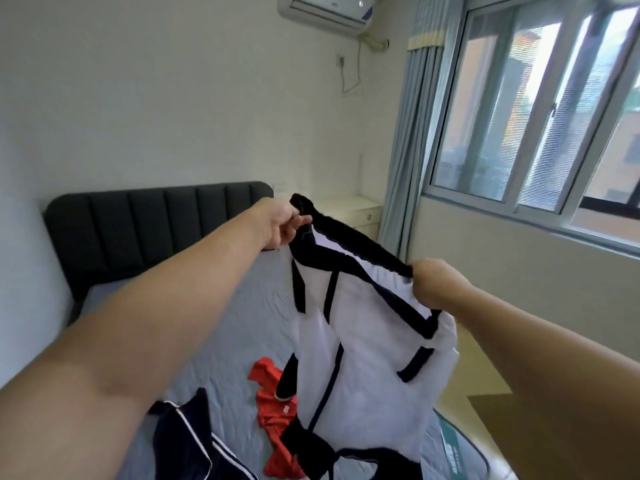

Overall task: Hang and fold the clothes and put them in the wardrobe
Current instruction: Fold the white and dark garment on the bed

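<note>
Grey quilted bed [214, 334] fills the room's middle, with a dark ribbed padded headboard [145, 220] at the far end. Three garments are in play. Up in the air over the bed's right side hangs a smooth white garment [367, 327] with black trim. The left hand [285, 225] pinches its black top band at the far end; the right hand [433, 284] is fisted round the near end. One crumpled red garment [273, 410] and one navy garment [187, 441] with white piping lie near on the sheet. Flat sheet runs from them to the headboard, and a strip of floor [485, 375] lies beyond the bed's right edge.
</note>
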`<move>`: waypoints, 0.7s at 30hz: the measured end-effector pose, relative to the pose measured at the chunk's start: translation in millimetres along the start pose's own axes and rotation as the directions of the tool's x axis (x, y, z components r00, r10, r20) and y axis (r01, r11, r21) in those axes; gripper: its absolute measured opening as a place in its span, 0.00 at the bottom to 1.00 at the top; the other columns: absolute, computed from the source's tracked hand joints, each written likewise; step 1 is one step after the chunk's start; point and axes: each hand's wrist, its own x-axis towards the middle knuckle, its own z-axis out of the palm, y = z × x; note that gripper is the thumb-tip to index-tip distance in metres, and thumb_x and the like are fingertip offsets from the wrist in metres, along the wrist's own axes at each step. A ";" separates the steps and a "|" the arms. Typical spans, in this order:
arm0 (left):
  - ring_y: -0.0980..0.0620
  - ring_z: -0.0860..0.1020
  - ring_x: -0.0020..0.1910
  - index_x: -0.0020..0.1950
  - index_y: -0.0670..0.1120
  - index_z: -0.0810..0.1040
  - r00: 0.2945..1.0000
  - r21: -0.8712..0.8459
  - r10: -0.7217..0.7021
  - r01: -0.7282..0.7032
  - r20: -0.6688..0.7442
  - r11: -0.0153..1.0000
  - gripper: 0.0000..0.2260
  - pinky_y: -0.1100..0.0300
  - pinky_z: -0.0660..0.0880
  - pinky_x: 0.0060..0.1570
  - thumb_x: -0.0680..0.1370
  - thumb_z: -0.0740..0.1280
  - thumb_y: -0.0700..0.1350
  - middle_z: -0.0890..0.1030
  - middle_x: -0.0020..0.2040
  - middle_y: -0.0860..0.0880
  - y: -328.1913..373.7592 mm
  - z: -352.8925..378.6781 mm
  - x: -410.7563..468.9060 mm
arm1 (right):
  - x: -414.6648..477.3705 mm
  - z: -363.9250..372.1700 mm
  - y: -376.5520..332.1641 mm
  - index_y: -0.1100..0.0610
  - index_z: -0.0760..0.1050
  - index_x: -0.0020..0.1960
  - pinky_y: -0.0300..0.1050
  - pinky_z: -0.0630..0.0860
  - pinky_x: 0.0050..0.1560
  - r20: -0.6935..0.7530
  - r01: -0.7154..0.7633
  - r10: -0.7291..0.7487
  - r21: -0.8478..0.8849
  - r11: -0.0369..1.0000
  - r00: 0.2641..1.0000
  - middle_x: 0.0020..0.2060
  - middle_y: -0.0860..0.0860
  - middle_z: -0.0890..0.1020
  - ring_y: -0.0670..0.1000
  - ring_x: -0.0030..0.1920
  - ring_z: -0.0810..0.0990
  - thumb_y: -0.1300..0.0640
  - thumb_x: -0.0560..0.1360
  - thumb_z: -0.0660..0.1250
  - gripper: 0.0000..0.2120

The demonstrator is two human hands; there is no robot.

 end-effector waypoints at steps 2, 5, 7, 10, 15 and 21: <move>0.57 0.64 0.18 0.40 0.46 0.70 0.994 0.242 0.076 -0.055 -0.076 0.969 0.12 0.68 0.56 0.20 0.83 0.59 0.39 0.71 0.32 0.50 -2.3 -3.9 2.4 | 1.8 -13.5 14.4 0.57 0.75 0.52 0.47 0.75 0.41 -0.069 -0.054 0.051 -0.047 0.997 0.996 0.43 0.54 0.79 0.57 0.43 0.78 0.68 0.75 0.57 0.12; 0.48 0.68 0.30 0.40 0.44 0.74 0.947 0.494 0.307 -0.223 -0.094 0.840 0.08 0.60 0.63 0.30 0.79 0.62 0.37 0.71 0.34 0.46 -2.7 1.0 10.0 | 3.6 -22.1 31.0 0.57 0.72 0.50 0.46 0.72 0.37 -0.212 -0.165 0.153 -0.038 0.986 0.965 0.38 0.53 0.74 0.57 0.41 0.76 0.69 0.75 0.60 0.09; 0.46 0.73 0.40 0.42 0.44 0.76 0.908 0.590 0.417 -0.314 -0.042 0.744 0.05 0.57 0.67 0.38 0.77 0.63 0.37 0.76 0.41 0.45 -0.6 8.8 10.3 | 4.0 -22.9 37.4 0.57 0.70 0.48 0.47 0.71 0.37 -0.218 -0.236 0.234 0.014 0.972 0.948 0.37 0.53 0.71 0.58 0.41 0.75 0.70 0.75 0.60 0.09; 0.44 0.77 0.46 0.52 0.45 0.78 0.884 0.566 0.467 -0.375 -0.021 0.734 0.08 0.56 0.74 0.37 0.78 0.61 0.40 0.78 0.54 0.42 2.3 20.6 9.0 | 0.3 -23.9 36.6 0.59 0.72 0.46 0.47 0.74 0.40 -0.088 -0.237 0.239 0.030 0.971 0.967 0.36 0.54 0.73 0.57 0.41 0.76 0.67 0.76 0.59 0.06; 0.48 0.81 0.47 0.63 0.46 0.75 0.883 0.297 0.431 -0.468 0.185 0.832 0.10 0.52 0.83 0.42 0.84 0.60 0.41 0.80 0.56 0.45 7.7 51.6 -4.1 | 5.8 -33.4 14.0 0.52 0.68 0.70 0.50 0.78 0.51 0.192 0.054 -0.107 0.261 0.964 0.976 0.57 0.49 0.77 0.53 0.54 0.78 0.53 0.68 0.75 0.33; 0.48 0.84 0.42 0.59 0.40 0.75 0.805 -0.105 0.485 -0.480 0.343 0.871 0.07 0.58 0.81 0.41 0.83 0.60 0.35 0.84 0.44 0.45 8.2 92.3 -19.1 | 20.4 -69.1 -26.1 0.42 0.61 0.74 0.43 0.80 0.49 -0.464 0.491 -0.230 0.585 0.646 0.855 0.57 0.47 0.77 0.48 0.49 0.82 0.47 0.71 0.74 0.36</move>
